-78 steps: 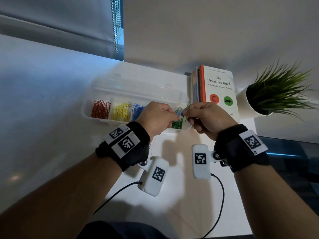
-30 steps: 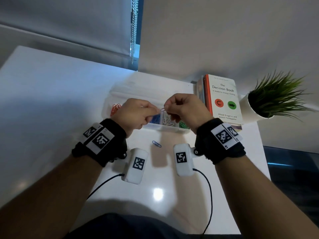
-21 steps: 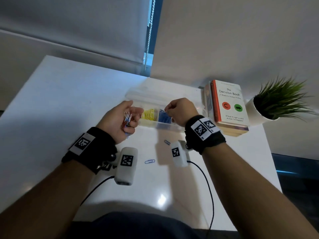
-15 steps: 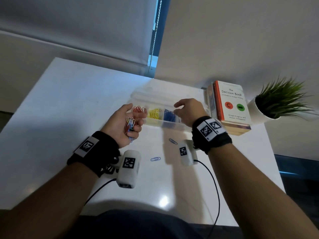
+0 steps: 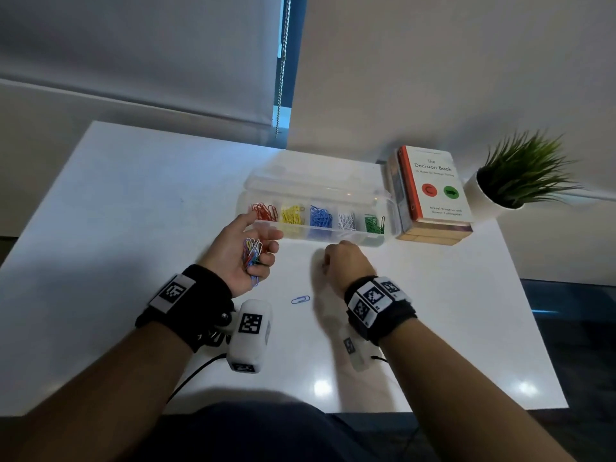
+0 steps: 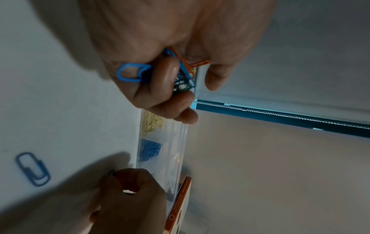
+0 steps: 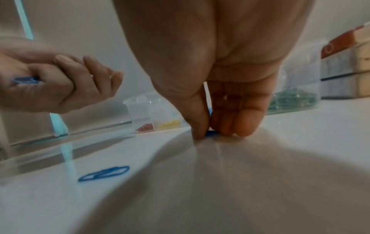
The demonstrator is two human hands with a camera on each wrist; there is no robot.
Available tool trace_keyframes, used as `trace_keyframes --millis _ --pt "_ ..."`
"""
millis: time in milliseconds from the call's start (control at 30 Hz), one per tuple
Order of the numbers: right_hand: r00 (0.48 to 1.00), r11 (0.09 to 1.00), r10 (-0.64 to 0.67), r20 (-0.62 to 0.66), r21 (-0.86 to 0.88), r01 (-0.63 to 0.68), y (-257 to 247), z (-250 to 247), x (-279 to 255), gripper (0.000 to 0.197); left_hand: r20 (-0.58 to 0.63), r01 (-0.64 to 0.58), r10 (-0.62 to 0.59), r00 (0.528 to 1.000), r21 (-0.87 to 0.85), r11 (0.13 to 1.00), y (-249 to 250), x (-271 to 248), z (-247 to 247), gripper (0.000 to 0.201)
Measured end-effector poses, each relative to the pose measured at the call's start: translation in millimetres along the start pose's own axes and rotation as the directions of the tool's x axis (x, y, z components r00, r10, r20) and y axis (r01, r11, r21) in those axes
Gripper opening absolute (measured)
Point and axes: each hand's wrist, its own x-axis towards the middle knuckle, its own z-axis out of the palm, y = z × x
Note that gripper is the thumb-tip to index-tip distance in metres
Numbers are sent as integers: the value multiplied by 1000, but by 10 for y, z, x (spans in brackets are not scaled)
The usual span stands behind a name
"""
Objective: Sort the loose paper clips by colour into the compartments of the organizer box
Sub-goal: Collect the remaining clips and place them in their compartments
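Observation:
The clear organizer box (image 5: 390,203) stands open at the back of the white table (image 5: 133,201), with red, yellow, blue, white and green clips in separate compartments. My left hand (image 5: 246,251) is palm up in front of the box's left end, its lower fingers curled round a bunch of mixed clips (image 5: 252,253) (image 6: 180,74). My right hand (image 5: 343,258) is down on the table in front of the box, thumb and fingers pinching a blue clip (image 7: 210,133) that lies flat. A second loose blue clip (image 5: 300,299) (image 7: 104,173) (image 6: 33,169) lies nearer me between the hands.
A stack of books (image 5: 430,191) lies right of the box. A potted plant (image 5: 513,181) stands at the back right corner. A blind with a bead chain (image 5: 282,61) hangs behind. The table's right edge drops to a dark floor.
My right hand came away from the box and dropped onto the table over one blue clip. My left hand stayed put with its bunch. The head view tilted down slightly.

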Motion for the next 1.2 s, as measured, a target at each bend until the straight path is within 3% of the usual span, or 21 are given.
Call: trace_keyframes --millis 433,667,733,900,1067,1133,1200 --pt "996 993 -48 73 -105 55 -79 12 -73 25 2 -15 15 1000 -3 1000 -20 -11 44 49" --pt "991 996 -69 115 -39 74 -82 -66 -117 21 6 -22 22 1000 11 1000 17 42 69 46" --pt "993 990 -103 61 101 96 -89 -229 -138 13 7 -23 23 1000 -2 1000 28 64 46 46" --pt "962 929 -57 -266 340 149 -157 -769 106 9 2 -26 26 1000 -23 999 58 103 27 45" --pt "976 942 -7 -218 327 80 -163 -821 394 19 5 -30 31 1000 -44 999 86 108 35 45" --pt "966 953 -58 -251 274 128 -137 -793 329 20 7 -33 34 999 -63 997 105 107 12 46" --pt "953 946 -188 -237 218 241 -129 -715 181 14 9 -36 37 999 -83 996 125 118 -9 47"
